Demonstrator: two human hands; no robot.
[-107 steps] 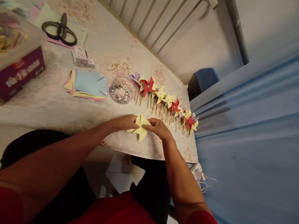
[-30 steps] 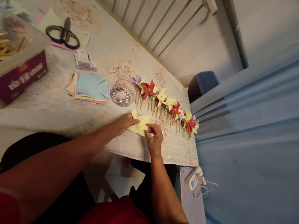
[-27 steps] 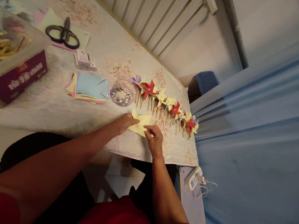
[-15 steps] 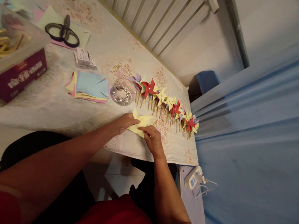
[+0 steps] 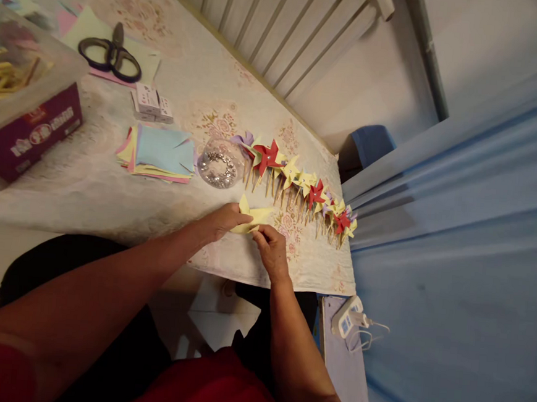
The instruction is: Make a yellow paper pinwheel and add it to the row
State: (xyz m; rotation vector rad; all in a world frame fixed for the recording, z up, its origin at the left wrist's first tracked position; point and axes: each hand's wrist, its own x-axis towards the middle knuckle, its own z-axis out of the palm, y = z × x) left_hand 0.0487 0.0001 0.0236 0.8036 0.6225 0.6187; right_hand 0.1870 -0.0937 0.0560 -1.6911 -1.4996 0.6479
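Left hand (image 5: 224,221), right hand (image 5: 271,249): fingers pinching part-folded yellow paper (image 5: 260,214) mid-frame; pinwheels (image 5: 315,195) right of centre look done; paper stack (image 5: 163,149), centre-left, unfolded.

Warm, dim light washes the tabletop (image 5: 93,181), glinting off metal pieces (image 5: 217,180) toward ten o'clock; shadows streak a blue curtain (image 5: 454,259) at three. Wide-angle distortion stretches the edges, a plastic box (image 5: 58,70) near nine looks soft, and blackness clips the two o'clock corner.
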